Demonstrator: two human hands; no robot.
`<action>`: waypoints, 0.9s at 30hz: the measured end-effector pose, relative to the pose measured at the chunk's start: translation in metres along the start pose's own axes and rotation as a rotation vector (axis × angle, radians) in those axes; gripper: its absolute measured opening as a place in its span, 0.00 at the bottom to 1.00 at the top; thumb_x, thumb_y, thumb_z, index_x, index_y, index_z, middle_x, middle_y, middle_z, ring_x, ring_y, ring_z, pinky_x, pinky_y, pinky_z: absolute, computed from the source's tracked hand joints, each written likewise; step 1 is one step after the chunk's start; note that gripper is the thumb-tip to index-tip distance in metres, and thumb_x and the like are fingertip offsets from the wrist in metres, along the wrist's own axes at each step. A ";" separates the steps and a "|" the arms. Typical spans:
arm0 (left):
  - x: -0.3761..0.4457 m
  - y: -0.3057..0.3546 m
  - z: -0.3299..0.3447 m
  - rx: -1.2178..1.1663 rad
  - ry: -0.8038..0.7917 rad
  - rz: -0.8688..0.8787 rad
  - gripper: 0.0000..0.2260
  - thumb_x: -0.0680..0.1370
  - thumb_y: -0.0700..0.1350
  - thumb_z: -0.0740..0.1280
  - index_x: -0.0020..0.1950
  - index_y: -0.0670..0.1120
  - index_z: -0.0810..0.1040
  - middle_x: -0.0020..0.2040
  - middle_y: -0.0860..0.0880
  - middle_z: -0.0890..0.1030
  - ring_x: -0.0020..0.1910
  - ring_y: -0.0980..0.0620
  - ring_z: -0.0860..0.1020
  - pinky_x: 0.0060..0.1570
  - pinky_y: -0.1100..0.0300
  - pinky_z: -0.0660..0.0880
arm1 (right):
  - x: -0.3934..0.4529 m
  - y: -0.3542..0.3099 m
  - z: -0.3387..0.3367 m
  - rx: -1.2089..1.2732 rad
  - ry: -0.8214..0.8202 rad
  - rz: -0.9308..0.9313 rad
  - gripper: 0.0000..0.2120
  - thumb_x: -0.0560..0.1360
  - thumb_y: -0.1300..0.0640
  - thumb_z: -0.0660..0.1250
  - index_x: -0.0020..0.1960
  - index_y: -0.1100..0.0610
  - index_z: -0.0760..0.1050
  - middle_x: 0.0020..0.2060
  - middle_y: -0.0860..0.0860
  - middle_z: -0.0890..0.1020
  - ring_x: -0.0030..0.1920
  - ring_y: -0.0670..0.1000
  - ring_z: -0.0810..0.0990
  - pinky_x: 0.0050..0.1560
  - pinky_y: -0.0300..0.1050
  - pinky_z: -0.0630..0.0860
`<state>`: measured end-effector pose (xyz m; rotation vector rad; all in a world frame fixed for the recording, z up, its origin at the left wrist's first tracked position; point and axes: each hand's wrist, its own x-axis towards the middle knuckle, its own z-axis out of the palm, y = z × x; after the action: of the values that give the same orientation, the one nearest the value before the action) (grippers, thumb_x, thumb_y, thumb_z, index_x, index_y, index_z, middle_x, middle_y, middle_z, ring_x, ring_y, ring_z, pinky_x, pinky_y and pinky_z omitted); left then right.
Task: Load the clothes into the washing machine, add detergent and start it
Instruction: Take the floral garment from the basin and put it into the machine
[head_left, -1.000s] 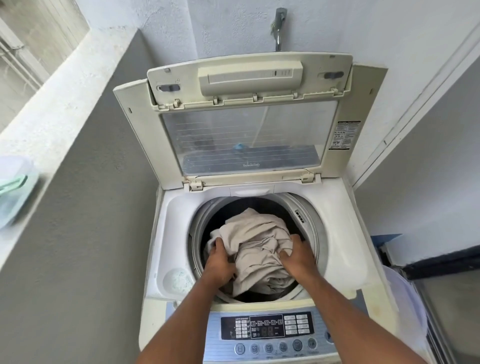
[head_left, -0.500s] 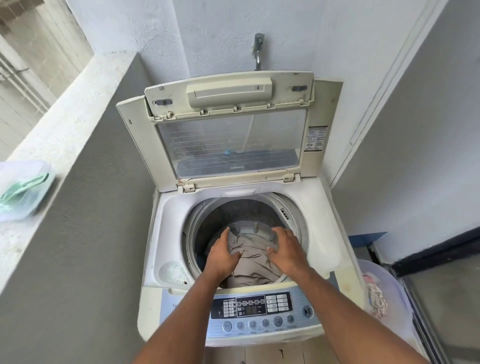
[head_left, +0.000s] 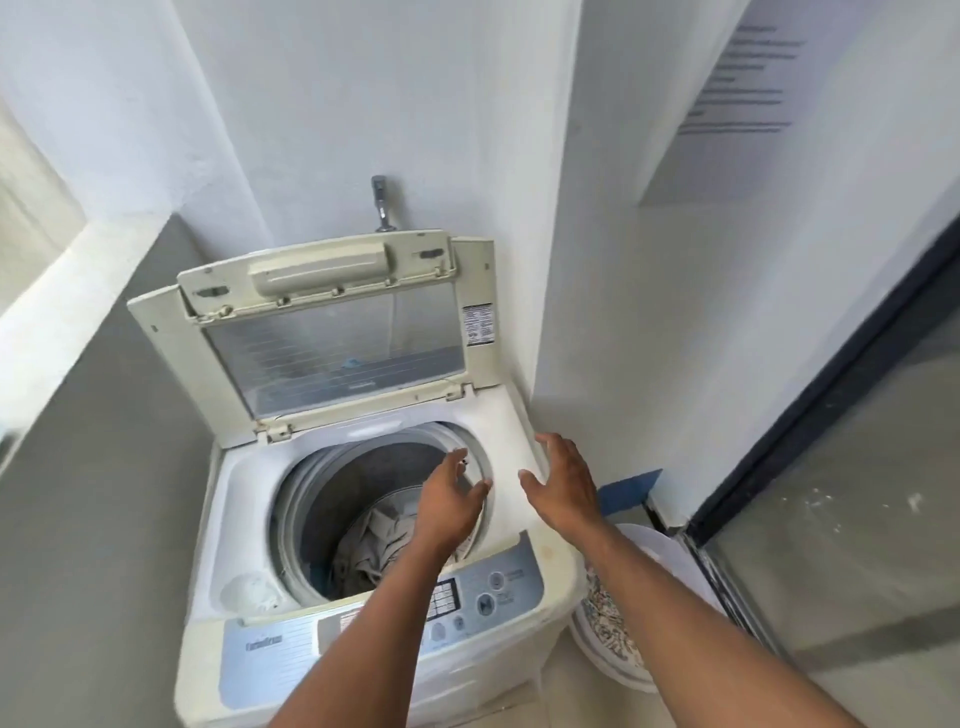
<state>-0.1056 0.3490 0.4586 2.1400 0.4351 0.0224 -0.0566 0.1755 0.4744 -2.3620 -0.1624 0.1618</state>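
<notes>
While both hands are hovering empty above the washing machine (head_left: 291, 525), the beige clothes (head_left: 382, 545) are lying low inside the drum (head_left: 332, 499), so one load looks to be already in. The left hand (head_left: 451, 506) is floating over the drum's right rim with fingers spread and relaxed, gripping nothing; the right hand (head_left: 563, 488) is reaching past the machine's right edge, fingers likewise loose and open. Judging by their slant, they are heading toward the white laundry basket (head_left: 654, 545) sitting on the floor just beside the machine, where patterned fabric (head_left: 608, 618) is waiting, partly hidden by the right forearm. The lid (head_left: 332, 332) is standing upright against the wall, under the tap (head_left: 383, 203), leaving the drum mouth fully clear for dropping more in. Room is tightening on the right: the basket is wedged between the machine, the wall and the dark-framed glass door (head_left: 841, 519), so lifting straight up seems the easy path. Detergent is not visible, and the control panel (head_left: 483, 592) is sitting untouched beneath the left forearm.
</notes>
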 end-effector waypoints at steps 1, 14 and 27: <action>-0.003 0.011 0.008 -0.003 -0.005 0.013 0.27 0.79 0.51 0.74 0.76 0.48 0.71 0.70 0.44 0.80 0.69 0.46 0.78 0.66 0.52 0.75 | -0.003 0.010 -0.013 -0.001 0.009 0.029 0.27 0.79 0.52 0.70 0.76 0.52 0.66 0.73 0.53 0.72 0.70 0.56 0.73 0.66 0.50 0.73; -0.049 0.124 0.152 0.120 -0.158 0.156 0.29 0.79 0.52 0.73 0.78 0.48 0.70 0.70 0.45 0.79 0.69 0.47 0.77 0.65 0.54 0.75 | -0.041 0.138 -0.143 0.009 0.101 0.217 0.29 0.79 0.53 0.70 0.77 0.53 0.64 0.74 0.54 0.70 0.71 0.56 0.72 0.67 0.53 0.74; -0.048 0.158 0.249 0.168 -0.269 0.195 0.29 0.78 0.50 0.73 0.78 0.47 0.69 0.71 0.45 0.78 0.69 0.46 0.77 0.67 0.51 0.76 | -0.045 0.228 -0.185 -0.005 0.155 0.338 0.29 0.79 0.52 0.71 0.76 0.54 0.65 0.72 0.55 0.73 0.70 0.56 0.73 0.68 0.51 0.74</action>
<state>-0.0588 0.0538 0.4493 2.3024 0.0729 -0.1957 -0.0546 -0.1199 0.4494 -2.3800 0.3131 0.1392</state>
